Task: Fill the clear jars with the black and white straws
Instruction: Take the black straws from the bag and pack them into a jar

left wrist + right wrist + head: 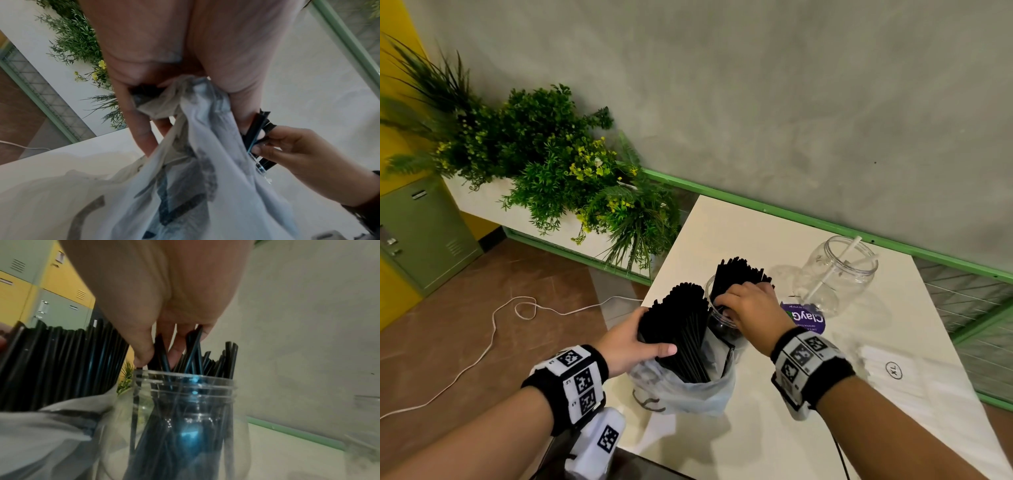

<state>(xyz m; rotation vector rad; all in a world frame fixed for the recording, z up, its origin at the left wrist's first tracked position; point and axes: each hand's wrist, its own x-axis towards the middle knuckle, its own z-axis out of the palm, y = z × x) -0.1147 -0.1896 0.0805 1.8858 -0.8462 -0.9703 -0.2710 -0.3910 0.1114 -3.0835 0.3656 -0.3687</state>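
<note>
My left hand (pixel 631 337) grips a thick bundle of black straws (pixel 681 329) that stands in a thin plastic bag (pixel 688 394) on the white table (pixel 756 431). In the left wrist view the bag (pixel 205 178) hangs below the palm. Right beside the bundle stands a clear jar (pixel 719 322) that holds black straws (pixel 739 274). My right hand (pixel 746 305) is over the jar's mouth. Its fingertips (pixel 144 358) pinch a few black straws (pixel 193 350) that stand in the jar (pixel 185 402). Farther right, a second clear jar (pixel 835 274) holds one white straw (pixel 840 262).
A pack of white straws (pixel 893 373) marked XL lies at the table's right edge. A purple packet (pixel 804 317) sits between the two jars. Potted plants (pixel 558 164) and a green rail line the wall behind. A white cable (pixel 493 329) trails on the floor at left.
</note>
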